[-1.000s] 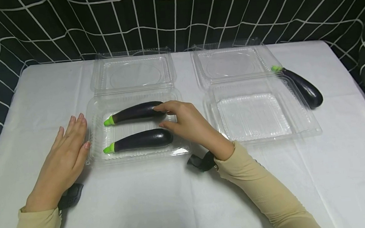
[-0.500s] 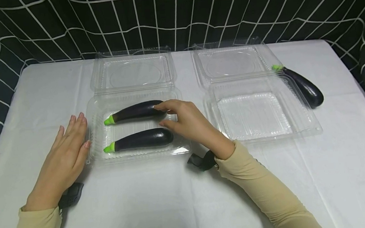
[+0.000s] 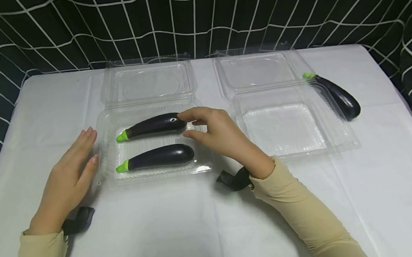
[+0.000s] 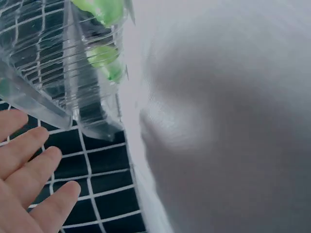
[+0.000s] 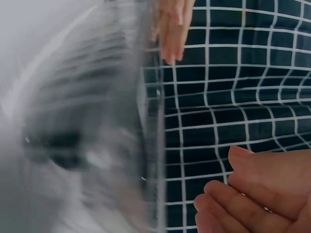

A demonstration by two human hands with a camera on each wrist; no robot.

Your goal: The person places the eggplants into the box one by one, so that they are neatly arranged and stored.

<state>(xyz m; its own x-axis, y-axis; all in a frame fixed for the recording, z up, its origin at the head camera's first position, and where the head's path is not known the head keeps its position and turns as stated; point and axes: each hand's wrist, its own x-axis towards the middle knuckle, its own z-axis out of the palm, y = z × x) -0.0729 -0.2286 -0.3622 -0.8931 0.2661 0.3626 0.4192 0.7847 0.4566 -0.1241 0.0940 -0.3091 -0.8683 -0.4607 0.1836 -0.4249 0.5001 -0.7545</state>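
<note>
Right hand point(image 3: 220, 133) is loosely bent in the head view, close by the fat end of the back eggplant point(image 3: 150, 125), with finger and thumb apart, so it does not look like it is gripping. From so far off, I can't tell if a fingertip touches it. That eggplant and the front eggplant point(image 3: 163, 155) lie side by side in the left box point(image 3: 146, 142), green ends toward its left edge. Just past that edge I see the left hand point(image 3: 67, 170), fingers straight, holding nothing. Near the right edge of the table point(image 3: 162, 227), the third eggplant point(image 3: 338, 95) lies at the right side of the right box point(image 3: 283, 129), outside it. So I'd say the job is part done: two are in, one is not in yet. The left lid point(image 3: 149, 84) and right lid point(image 3: 259, 71) lie open toward the table's far edge, so neither box is closed. My left wrist view shows green ends point(image 4: 107, 63) through clear plastic, and the same straight fingers near it. My right wrist view is blurry at the box, but the bent fingers there hold nothing.
</note>
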